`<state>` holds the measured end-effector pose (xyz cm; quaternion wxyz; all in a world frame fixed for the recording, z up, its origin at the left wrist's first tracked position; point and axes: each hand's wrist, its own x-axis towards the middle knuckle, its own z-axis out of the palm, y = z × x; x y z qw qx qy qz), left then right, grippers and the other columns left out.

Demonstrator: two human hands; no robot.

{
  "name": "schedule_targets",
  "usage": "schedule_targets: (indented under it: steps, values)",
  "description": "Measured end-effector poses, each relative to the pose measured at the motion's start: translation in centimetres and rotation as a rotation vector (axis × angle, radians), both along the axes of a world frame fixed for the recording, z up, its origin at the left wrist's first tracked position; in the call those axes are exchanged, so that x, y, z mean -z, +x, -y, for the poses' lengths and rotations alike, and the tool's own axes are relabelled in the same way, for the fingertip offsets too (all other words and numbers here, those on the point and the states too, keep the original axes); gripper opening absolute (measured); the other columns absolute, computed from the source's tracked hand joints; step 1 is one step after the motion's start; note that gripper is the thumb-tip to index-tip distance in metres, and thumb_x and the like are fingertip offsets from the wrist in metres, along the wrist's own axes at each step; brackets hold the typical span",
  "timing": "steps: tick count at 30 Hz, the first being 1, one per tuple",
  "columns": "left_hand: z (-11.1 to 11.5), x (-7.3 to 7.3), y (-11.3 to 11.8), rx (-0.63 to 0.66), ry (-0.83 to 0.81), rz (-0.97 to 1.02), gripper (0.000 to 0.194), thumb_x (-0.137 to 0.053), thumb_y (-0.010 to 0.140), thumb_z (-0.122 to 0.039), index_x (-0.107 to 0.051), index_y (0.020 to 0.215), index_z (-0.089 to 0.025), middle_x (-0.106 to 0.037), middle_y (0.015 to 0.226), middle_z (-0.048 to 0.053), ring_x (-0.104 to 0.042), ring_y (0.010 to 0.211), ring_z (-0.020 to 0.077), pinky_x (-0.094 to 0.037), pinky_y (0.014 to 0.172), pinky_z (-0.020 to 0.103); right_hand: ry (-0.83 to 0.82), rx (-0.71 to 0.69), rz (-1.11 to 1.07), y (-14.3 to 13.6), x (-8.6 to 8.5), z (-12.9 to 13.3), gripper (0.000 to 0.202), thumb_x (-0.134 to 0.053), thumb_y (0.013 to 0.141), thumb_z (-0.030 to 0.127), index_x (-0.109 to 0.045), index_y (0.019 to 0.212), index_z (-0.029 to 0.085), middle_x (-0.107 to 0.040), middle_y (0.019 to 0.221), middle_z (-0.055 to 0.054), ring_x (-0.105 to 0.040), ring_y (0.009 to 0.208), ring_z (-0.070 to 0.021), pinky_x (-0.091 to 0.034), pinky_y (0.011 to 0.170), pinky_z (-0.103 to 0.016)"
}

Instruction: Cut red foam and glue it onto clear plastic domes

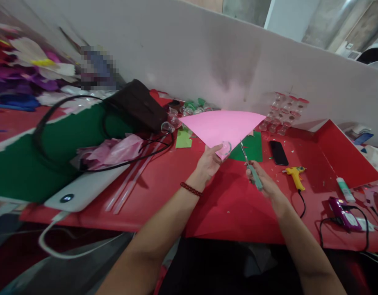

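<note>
My left hand (210, 162) pinches the lower corner of a pink paper sheet (221, 127), thumb on top. The sheet is held above the table, its far edge fanned out and curved. Near the thumb, a round mark with a teal arc (227, 147) shows on the paper; whether it is drawn or a clear piece I cannot tell. Closed around a green-handled cutting tool (255, 177), my right hand (265, 180) is just right of the sheet. The narrow metal blade points up and away, close to the paper's right edge but apparently apart from it.
Beyond the paper lie a green sheet (255, 147) and clear plastic cups (173, 119). Rightward are a phone (278, 153), a yellow glue gun (295, 177) and a purple device (344, 215). A white power bank (87, 190), clear sticks (130, 182) and a dark bag (140, 104) occupy the left.
</note>
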<state>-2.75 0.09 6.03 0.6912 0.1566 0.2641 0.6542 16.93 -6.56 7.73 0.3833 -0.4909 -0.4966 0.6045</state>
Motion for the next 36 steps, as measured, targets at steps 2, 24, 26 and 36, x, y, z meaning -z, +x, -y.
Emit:
schedule_targets:
  steps: [2,24,26,36]
  values:
    - [0.3,0.1,0.3,0.006,0.009,-0.021,0.061,-0.073,0.072,-0.008,-0.056,0.129,-0.019,-0.077,0.104,0.006,-0.074,0.088,0.0175,-0.059,0.079,0.030,-0.007,-0.023,-0.004,-0.2,0.4,-0.3,0.053,-0.081,0.067,0.055,-0.054,0.103,0.027,-0.051,0.072,0.007,-0.046,0.060,-0.0090,-0.036,0.057,-0.023]
    - [2.3,0.1,1.4,0.025,0.008,-0.086,0.044,-0.077,0.075,-0.009,-0.065,0.115,-0.022,-0.073,0.119,0.003,-0.070,0.104,0.0148,-0.058,0.081,0.024,-0.044,-0.028,-0.225,-0.4,2.5,0.0,0.047,-0.082,0.065,0.035,-0.055,0.102,0.025,-0.053,0.073,0.006,-0.040,0.053,-0.0057,-0.025,0.047,-0.019]
    - [2.3,0.1,1.4,0.024,-0.013,-0.058,0.049,-0.078,0.074,-0.008,-0.064,0.118,-0.023,-0.074,0.116,0.002,-0.070,0.101,0.0136,-0.058,0.079,0.023,-0.042,-0.035,-0.248,-0.4,2.5,0.1,0.046,-0.082,0.066,0.035,-0.056,0.103,0.025,-0.053,0.073,0.007,-0.040,0.052,-0.0048,-0.025,0.046,-0.019]
    - [2.1,-0.2,1.3,0.064,0.001,0.041,0.062,-0.080,0.069,-0.003,-0.062,0.125,-0.024,-0.076,0.107,-0.001,-0.071,0.086,0.0090,-0.055,0.075,0.018,-0.076,-0.039,-0.258,0.2,2.3,-0.1,0.045,-0.084,0.064,0.029,-0.057,0.100,0.024,-0.056,0.070,0.008,-0.043,0.043,-0.0027,-0.025,0.037,-0.015]
